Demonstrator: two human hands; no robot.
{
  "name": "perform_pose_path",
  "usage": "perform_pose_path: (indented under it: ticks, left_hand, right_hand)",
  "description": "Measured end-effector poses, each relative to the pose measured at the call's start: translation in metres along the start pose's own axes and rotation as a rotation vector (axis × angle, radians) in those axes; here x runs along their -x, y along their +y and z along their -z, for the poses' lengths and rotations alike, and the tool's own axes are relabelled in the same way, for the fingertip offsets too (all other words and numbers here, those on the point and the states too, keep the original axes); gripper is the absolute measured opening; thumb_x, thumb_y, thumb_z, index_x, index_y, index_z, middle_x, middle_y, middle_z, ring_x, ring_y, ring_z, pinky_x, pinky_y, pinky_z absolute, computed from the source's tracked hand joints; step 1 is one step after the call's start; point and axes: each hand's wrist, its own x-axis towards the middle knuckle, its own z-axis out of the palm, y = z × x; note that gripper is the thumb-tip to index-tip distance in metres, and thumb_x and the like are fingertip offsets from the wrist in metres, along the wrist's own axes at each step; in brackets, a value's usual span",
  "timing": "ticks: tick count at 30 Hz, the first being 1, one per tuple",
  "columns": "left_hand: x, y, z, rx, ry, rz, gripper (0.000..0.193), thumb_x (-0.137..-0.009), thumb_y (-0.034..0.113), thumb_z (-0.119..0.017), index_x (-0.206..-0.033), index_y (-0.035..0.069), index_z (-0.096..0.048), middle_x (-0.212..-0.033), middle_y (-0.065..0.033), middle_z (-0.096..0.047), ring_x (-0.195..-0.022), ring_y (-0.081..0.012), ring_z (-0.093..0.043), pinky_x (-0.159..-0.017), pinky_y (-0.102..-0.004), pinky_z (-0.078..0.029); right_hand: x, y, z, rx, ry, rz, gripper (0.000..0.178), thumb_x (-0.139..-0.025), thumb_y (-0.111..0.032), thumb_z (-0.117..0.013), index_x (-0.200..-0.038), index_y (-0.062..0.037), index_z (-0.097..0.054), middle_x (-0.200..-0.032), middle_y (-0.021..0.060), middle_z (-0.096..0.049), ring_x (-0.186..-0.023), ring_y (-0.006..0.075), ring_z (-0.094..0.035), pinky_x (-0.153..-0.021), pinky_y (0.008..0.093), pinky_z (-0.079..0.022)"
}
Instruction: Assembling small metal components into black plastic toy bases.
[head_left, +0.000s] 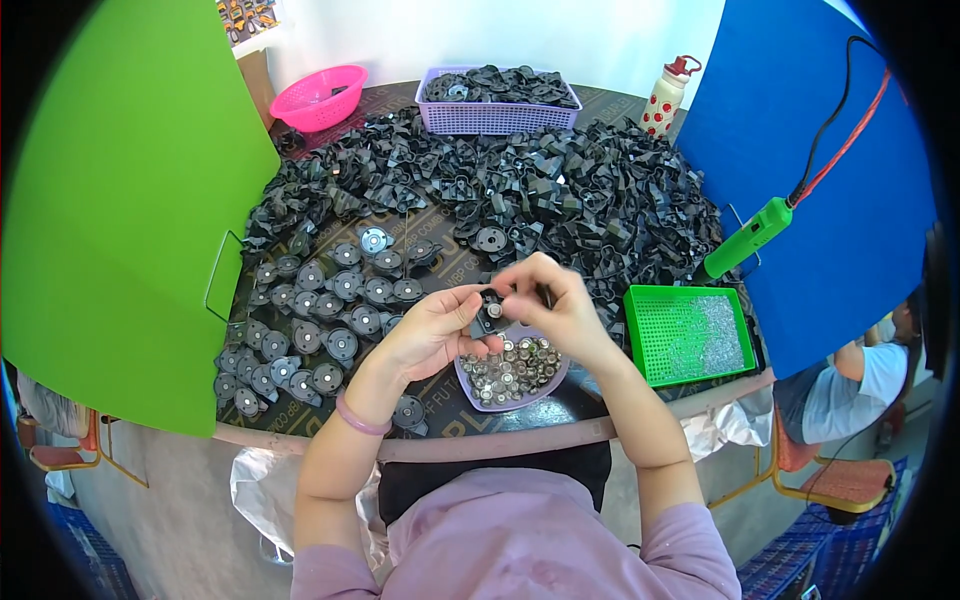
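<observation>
Mostly, the held part looks black, its centre silvery.

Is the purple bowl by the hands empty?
Not empty: many shiny round pieces lie in the purple bowl; how deep, I can't tell.

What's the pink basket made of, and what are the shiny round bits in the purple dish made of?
The pink basket looks like smooth, slightly glossy plastic: it's one bright colour, with many little holes in its side. The round bits in the purple dish look like polished metal because they gleam silvery, though shiny coated plastic might look similar.
</observation>
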Motion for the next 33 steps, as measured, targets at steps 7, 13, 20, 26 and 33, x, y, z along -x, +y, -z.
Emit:
perform_pose_path:
  ticks: [7, 13, 20, 26, 33]
  left_hand:
    - [0.005, 0.003, 0.004, -0.005, -0.006, -0.020, 0.041, -0.093, 0.024, -0.048, -0.126, 0.002, -0.042, -0.096, -0.0086, -0.061, -0.082, -0.0194, -0.065, -0.066, -0.0250, -0.055]
    - [0.004, 0.005, -0.002, -0.015, 0.038, 0.005, 0.041, -0.092, 0.022, -0.050, -0.126, 0.001, -0.042, -0.093, -0.0076, -0.061, -0.087, -0.0240, -0.064, -0.071, -0.0276, -0.055]
    - [-0.002, -0.004, 0.002, 0.068, -0.008, 0.001, 0.038, -0.089, 0.019, -0.055, -0.120, 0.002, -0.045, -0.095, -0.0064, -0.060, -0.094, -0.0311, -0.062, -0.081, -0.0357, -0.054]
    - [-0.004, -0.009, -0.001, 0.128, 0.005, -0.086, 0.031, -0.089, 0.015, -0.053, -0.117, 0.003, -0.045, -0.104, -0.0102, -0.058, -0.097, -0.0288, -0.061, -0.085, -0.0413, -0.053]
    - [-0.004, -0.009, 0.003, 0.194, -0.031, -0.116, 0.035, -0.090, 0.015, -0.053, -0.120, 0.002, -0.044, -0.109, -0.0119, -0.055, -0.096, -0.0259, -0.061, -0.084, -0.0404, -0.053]
  right_hand:
    - [-0.001, 0.011, 0.024, -0.589, 0.093, -0.179, 0.029, -0.081, 0.003, -0.048, -0.109, -0.0050, -0.044, -0.095, 0.0081, -0.056, -0.074, 0.0116, -0.051, -0.061, 0.0232, -0.041]
    - [-0.002, 0.008, 0.016, -0.396, 0.223, -0.111, 0.031, -0.078, 0.011, -0.057, -0.106, 0.0026, -0.048, -0.089, 0.0097, -0.063, -0.072, 0.0133, -0.060, -0.056, 0.0224, -0.050]
    - [0.005, 0.004, 0.000, 0.408, 0.312, 0.446, 0.018, -0.067, 0.010, -0.066, -0.081, -0.0005, -0.062, -0.083, 0.0096, -0.065, -0.085, 0.0200, -0.062, -0.074, 0.0283, -0.049]
    - [0.008, 0.004, -0.008, 0.521, 0.187, 0.505, 0.020, -0.064, 0.006, -0.069, -0.083, -0.0015, -0.064, -0.093, 0.0104, -0.065, -0.095, 0.0268, -0.061, -0.077, 0.0331, -0.051]
    - [0.010, -0.001, -0.011, 0.646, 0.151, 0.638, 0.023, -0.063, 0.002, -0.070, -0.085, -0.0015, -0.065, -0.096, 0.0112, -0.063, -0.095, 0.0299, -0.059, -0.078, 0.0356, -0.050]
